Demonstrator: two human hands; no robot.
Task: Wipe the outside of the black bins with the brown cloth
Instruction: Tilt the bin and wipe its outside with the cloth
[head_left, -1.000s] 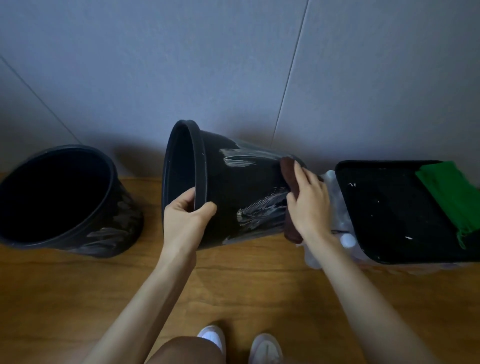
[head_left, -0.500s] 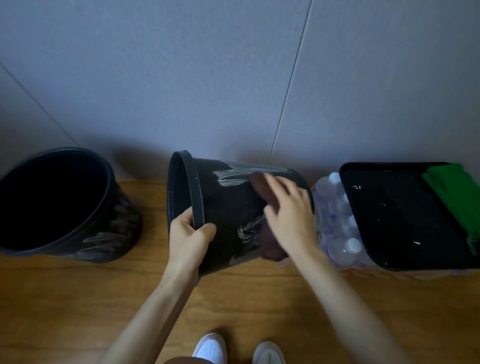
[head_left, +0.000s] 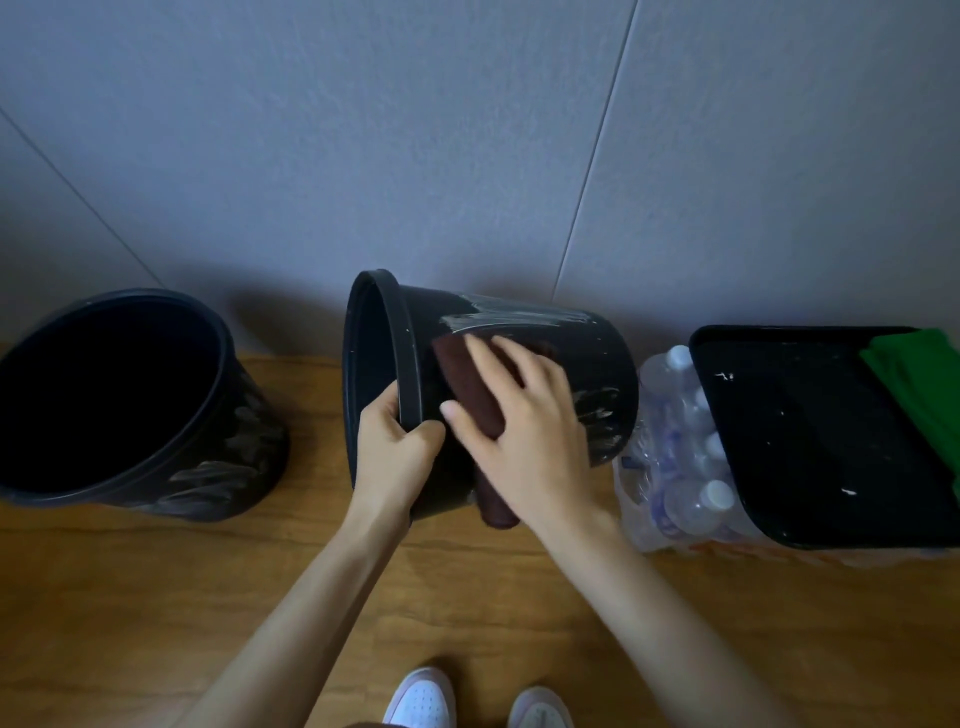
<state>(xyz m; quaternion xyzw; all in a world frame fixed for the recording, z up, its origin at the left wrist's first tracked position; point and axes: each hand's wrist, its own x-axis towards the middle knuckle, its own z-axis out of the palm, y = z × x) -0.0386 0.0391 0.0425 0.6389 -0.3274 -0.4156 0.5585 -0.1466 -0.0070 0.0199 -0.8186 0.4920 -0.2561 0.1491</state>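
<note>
wooden floor (head_left: 156, 597) | upright round black plastic bin (head_left: 130, 410) at 9 o'clock | tipped black plastic bin (head_left: 545, 353) at centre, rim clasped by left hand (head_left: 397, 452) | brown cloth (head_left: 472, 400) pressed flat on its side under open-fingered right hand (head_left: 524, 426)

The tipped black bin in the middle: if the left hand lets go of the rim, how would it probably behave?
The tipped bin is round and lies on its side, so it may roll. One left hand on the rim steadies it, so it is probably light.
</note>
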